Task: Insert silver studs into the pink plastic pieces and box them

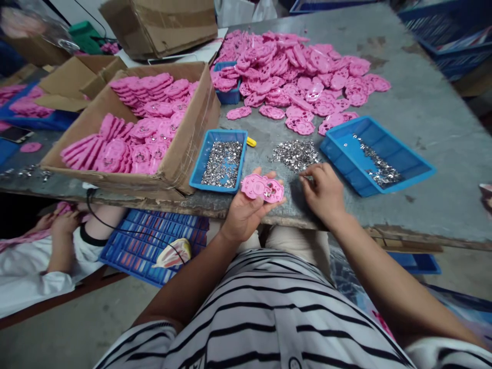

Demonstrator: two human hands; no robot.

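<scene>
A pink plastic piece point(253, 186) with rounded lobes lies across the fingers of my left hand point(246, 212), the thumb pressing its near edge. Small shiny metal bits show in its right half. My right hand point(325, 192) is beside a loose heap of small metal parts point(295, 155), thumb and forefinger pinched together; whatever is between the fingertips is too small to name. To the left of the heap stands a blue tray point(195, 174) of similar metal parts. Another blue tray point(413, 164), to the right, holds more of them.
A cardboard box point(192, 154) of stacked pink pieces stands at the left. A large pile of pink pieces point(303, 77) covers the table's far middle. A yellow-handled object point(251, 142) lies by the left tray. Another person's hands point(65, 220) are at the far left, below the table edge.
</scene>
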